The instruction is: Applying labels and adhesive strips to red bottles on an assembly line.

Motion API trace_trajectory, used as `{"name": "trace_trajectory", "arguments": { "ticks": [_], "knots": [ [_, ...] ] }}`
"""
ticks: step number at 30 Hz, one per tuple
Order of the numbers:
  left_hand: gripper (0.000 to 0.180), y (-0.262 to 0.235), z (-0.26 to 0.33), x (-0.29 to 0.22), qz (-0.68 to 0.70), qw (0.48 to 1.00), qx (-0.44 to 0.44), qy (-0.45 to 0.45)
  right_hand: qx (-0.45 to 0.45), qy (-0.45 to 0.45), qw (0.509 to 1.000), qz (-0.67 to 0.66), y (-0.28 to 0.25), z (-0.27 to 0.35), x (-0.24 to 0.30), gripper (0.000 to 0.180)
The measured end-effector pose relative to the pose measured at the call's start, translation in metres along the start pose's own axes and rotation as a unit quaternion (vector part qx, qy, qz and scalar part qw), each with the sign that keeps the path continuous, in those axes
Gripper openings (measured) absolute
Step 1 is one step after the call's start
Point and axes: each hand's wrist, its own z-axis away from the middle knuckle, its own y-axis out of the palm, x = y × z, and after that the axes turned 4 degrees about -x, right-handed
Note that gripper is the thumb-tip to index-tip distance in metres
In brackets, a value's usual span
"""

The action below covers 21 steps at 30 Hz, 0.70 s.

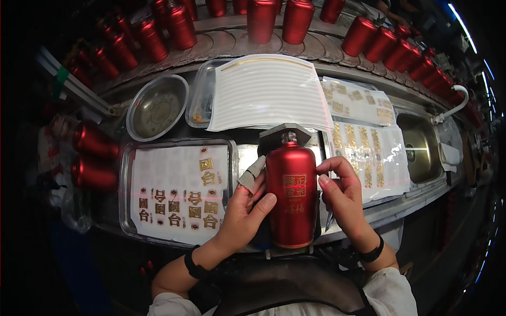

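Note:
A red metallic bottle (291, 195) with a gold square label stands upright in front of me, its silver neck under a grey holder (284, 134). My left hand (243, 210) grips its left side, thumb on the front, with a taped fingertip raised. My right hand (341, 197) touches the bottle's right side at label height, fingers curled; a thin pointed tool shows below its palm.
A steel tray (126, 210) at left carries a white sheet of gold and red stickers. A striped white sheet (269, 92), a steel bowl (156, 105), sticker sheets (369, 142) and a sink (421, 147) lie behind. Many red bottles (263, 18) line the curved conveyor.

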Motion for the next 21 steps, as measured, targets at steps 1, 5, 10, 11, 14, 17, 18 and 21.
{"name": "trace_trajectory", "arguments": {
  "ticks": [1, 5, 10, 11, 14, 17, 18, 21],
  "knots": [
    [0.071, -0.001, 0.001, -0.001, 0.007, 1.0, -0.004, -0.015, 0.008, -0.001, 1.0, -0.03, 0.001, 0.005, -0.003, 0.028],
    [0.077, 0.005, 0.003, -0.004, -0.002, 1.0, -0.012, -0.028, -0.003, -0.056, 0.998, 0.018, 0.006, 0.011, -0.012, 0.039],
    [0.087, 0.012, 0.002, 0.002, -0.043, 0.999, -0.009, 0.019, -0.014, -0.08, 0.994, 0.079, 0.01, 0.011, -0.017, 0.051],
    [0.088, 0.013, 0.002, 0.0, -0.043, 0.999, -0.009, 0.025, -0.012, -0.07, 0.995, 0.068, 0.011, 0.011, -0.016, 0.052],
    [0.088, 0.012, 0.002, 0.001, -0.051, 0.998, -0.005, 0.031, -0.006, -0.061, 0.996, 0.057, 0.01, 0.011, -0.015, 0.052],
    [0.088, 0.012, 0.002, -0.001, -0.059, 0.998, 0.001, 0.034, 0.0, -0.063, 0.997, 0.054, 0.01, 0.011, -0.013, 0.052],
    [0.089, 0.012, 0.002, 0.0, -0.058, 0.998, 0.001, 0.037, 0.002, -0.063, 0.997, 0.051, 0.01, 0.011, -0.014, 0.052],
    [0.088, 0.012, 0.0, 0.0, -0.05, 0.998, -0.003, 0.041, 0.0, -0.069, 0.997, 0.041, 0.011, 0.01, -0.016, 0.05]
  ]
}}
